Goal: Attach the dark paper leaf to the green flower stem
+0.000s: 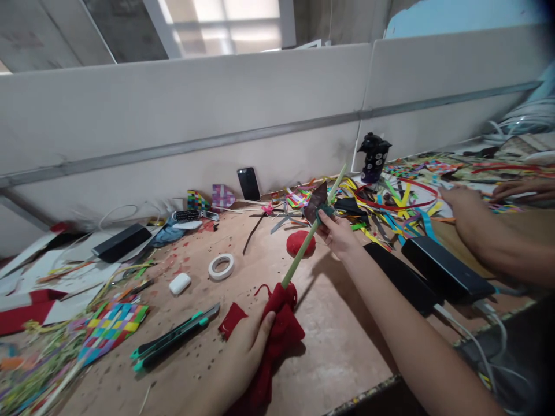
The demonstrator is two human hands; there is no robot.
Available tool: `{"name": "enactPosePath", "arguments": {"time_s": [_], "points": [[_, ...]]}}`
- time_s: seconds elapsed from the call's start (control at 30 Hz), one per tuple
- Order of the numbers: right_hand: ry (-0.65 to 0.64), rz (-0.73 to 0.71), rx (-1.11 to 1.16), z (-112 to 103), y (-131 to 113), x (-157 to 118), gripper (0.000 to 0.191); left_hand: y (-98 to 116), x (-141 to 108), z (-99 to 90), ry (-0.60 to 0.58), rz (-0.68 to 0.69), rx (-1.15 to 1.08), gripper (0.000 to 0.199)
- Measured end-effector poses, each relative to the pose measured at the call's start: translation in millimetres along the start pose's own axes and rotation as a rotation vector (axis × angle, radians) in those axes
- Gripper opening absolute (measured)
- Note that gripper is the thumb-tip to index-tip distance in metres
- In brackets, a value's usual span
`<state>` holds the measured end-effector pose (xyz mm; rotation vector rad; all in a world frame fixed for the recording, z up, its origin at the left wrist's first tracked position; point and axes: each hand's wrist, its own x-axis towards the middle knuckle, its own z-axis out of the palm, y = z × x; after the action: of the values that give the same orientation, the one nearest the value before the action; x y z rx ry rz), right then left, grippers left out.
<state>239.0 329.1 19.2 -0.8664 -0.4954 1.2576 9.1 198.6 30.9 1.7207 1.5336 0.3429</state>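
My left hand (255,341) is closed around red cloth (284,329), which wraps the lower end of a pale green stick (301,251). The stick slants up and away to the right. Higher on it, my right hand (338,234) pinches a dark green and brown folded sheet (316,202) against the stick; its material is unclear. A red round pad or ball (300,244) lies behind the stick. Beside my left hand are a small red cloth scrap (233,319) and a green-and-black utility knife (176,337) with its blade out.
A tape roll (221,267), a white earbud case (179,283) and a phone (248,184) against the wall are on the table. Coloured strips (399,202) and a black tumbler (373,159) stand at right, near power banks (446,268) with cables. Another person's hands (463,199) work there.
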Motion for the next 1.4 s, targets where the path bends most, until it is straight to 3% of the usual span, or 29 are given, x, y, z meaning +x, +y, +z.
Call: {"name": "enactPosePath", "arguments": {"time_s": [0.23, 0.57, 0.97, 1.13, 1.4], "points": [[0.037, 0.016, -0.005, 1.8, 12.7, 2.9, 0.039, -6.5, 1.9, 6.2, -0.003, -0.05, -0.014, 0.051], [0.033, 0.04, 0.025, 5.5, 15.3, 1.7, 0.039, -4.9, 1.3, 3.8, 0.047, 0.057, -0.069, 0.047], [-0.027, 0.13, 0.024, 15.6, 17.2, -9.5, 0.05, -7.7, 6.8, 6.7, 0.062, -0.04, -0.089, 0.047], [-0.054, 0.101, 0.012, 17.3, 15.6, -11.3, 0.052, -2.9, 2.7, 4.2, -0.009, -0.077, -0.018, 0.05], [-0.039, 0.119, 0.001, 17.1, 15.3, -12.4, 0.048, -6.0, 5.0, 7.1, -0.029, -0.051, -0.024, 0.051]]}}
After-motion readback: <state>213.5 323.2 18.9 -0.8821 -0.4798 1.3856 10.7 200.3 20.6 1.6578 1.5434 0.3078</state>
